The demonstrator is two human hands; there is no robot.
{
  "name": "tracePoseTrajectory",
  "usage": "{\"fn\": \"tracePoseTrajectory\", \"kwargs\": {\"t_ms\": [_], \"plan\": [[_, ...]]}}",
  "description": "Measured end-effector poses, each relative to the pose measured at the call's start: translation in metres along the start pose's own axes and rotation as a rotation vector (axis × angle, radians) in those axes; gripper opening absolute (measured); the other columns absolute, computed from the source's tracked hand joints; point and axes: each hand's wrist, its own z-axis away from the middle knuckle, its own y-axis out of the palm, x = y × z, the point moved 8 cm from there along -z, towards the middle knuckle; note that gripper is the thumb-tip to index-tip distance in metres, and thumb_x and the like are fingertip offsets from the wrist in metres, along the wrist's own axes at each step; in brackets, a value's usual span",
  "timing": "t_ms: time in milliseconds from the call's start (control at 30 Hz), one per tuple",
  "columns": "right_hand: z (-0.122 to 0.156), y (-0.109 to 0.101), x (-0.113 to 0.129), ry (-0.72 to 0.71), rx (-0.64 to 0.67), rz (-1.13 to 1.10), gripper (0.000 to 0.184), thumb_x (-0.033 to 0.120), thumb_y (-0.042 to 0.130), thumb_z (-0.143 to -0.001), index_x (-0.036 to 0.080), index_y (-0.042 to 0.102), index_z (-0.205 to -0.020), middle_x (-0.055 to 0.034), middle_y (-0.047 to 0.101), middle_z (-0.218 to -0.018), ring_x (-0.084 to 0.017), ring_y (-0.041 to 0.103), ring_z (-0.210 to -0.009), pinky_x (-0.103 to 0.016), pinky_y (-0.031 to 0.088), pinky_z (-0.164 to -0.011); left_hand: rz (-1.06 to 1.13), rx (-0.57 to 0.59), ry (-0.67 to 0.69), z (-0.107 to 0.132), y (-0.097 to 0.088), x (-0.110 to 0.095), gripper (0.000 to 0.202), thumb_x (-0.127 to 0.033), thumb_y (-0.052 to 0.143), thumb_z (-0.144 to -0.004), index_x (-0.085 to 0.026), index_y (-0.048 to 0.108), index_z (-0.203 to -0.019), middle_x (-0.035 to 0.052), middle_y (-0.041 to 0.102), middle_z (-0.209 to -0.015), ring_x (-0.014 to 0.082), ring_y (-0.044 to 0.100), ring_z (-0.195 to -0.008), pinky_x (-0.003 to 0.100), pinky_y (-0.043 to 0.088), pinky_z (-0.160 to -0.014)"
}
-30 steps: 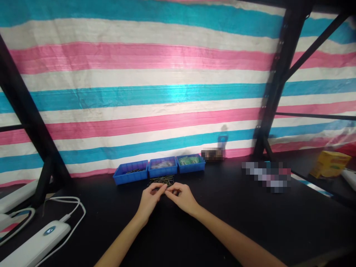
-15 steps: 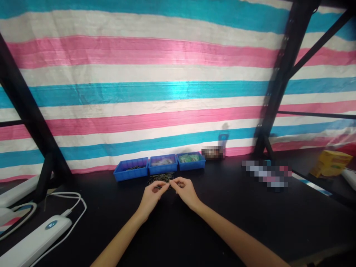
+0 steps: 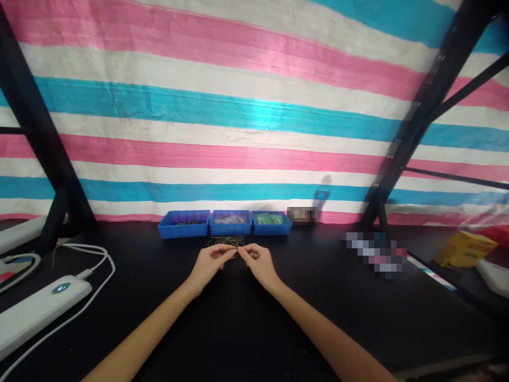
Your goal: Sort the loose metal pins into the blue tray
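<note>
My left hand (image 3: 209, 265) and my right hand (image 3: 259, 263) meet fingertip to fingertip over the black table (image 3: 254, 318). Both are pinched closed on a thin dark pin-like piece between them, too small to name surely. Just beyond the fingers lies a loose pile of thin dark pins (image 3: 226, 242). Behind the pile stand three blue trays in a row: the left one (image 3: 183, 225) with dark pins, the middle one (image 3: 231, 223) with pale pieces, the right one (image 3: 272, 223) with green pieces.
A striped pink, white and blue tarp hangs behind the table. Black frame posts (image 3: 40, 143) stand left and right. A white power bank (image 3: 37, 310) with a cable lies at the left. A yellow box (image 3: 463, 248) sits far right.
The view has tilted and shifted, so the table shows more. My hands stay together near the pin pile, still pinching; the fingers have shifted slightly.
</note>
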Motion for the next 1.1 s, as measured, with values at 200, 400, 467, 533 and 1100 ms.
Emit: {"fn": "tracePoseTrajectory", "kwargs": {"t_ms": [200,400,467,533,1100], "plan": [[0.003,0.002,0.006,-0.044,0.017,0.093,0.025,0.038,0.058,-0.076,0.015,0.066,-0.073,-0.0023,0.061,-0.065,-0.010,0.048,-0.049,-0.022,0.037,-0.047,0.201,-0.089,-0.012,-0.013,-0.031,0.002,0.040,-0.041,0.070,-0.063,-0.015,0.067,-0.094,-0.0012,0.056,-0.052,0.0044,0.039,-0.040,0.017,0.020,-0.036],[0.005,0.002,0.009,-0.064,0.026,0.147,0.027,0.039,0.055,-0.078,0.015,0.066,-0.073,-0.0034,0.062,-0.071,-0.012,0.050,-0.053,-0.023,0.040,-0.049,0.376,-0.288,0.035,-0.030,-0.087,0.010,0.047,-0.036,0.074,-0.059,-0.013,0.065,-0.099,0.0128,0.063,-0.103,0.0026,0.045,-0.044,0.016,0.021,-0.033],[0.005,0.001,0.008,-0.060,0.030,0.146,0.028,0.041,0.054,-0.079,0.015,0.066,-0.076,-0.0041,0.062,-0.073,-0.013,0.051,-0.056,-0.023,0.041,-0.050,0.421,-0.322,0.027,-0.033,-0.100,0.015,0.048,-0.032,0.075,-0.058,-0.013,0.065,-0.101,0.0130,0.062,-0.108,0.0024,0.047,-0.046,0.015,0.023,-0.033],[0.006,0.001,0.007,-0.056,0.030,0.145,0.030,0.042,0.053,-0.079,0.015,0.066,-0.077,-0.0044,0.062,-0.073,-0.013,0.051,-0.057,-0.023,0.041,-0.051,0.478,-0.348,0.011,-0.034,-0.109,0.019,0.047,-0.029,0.075,-0.057,-0.014,0.065,-0.101,0.0119,0.061,-0.110,0.0016,0.048,-0.047,0.014,0.025,-0.033],[0.008,0.005,0.019,-0.177,0.029,0.237,0.026,0.037,0.053,-0.080,0.016,0.067,-0.074,-0.0024,0.061,-0.069,-0.011,0.048,-0.054,-0.023,0.039,-0.053,0.262,-0.172,0.060,-0.024,-0.080,-0.002,0.038,-0.040,0.067,-0.065,-0.015,0.068,-0.094,0.0102,0.061,-0.107,0.0086,0.055,-0.060,0.016,0.027,-0.038]]}}
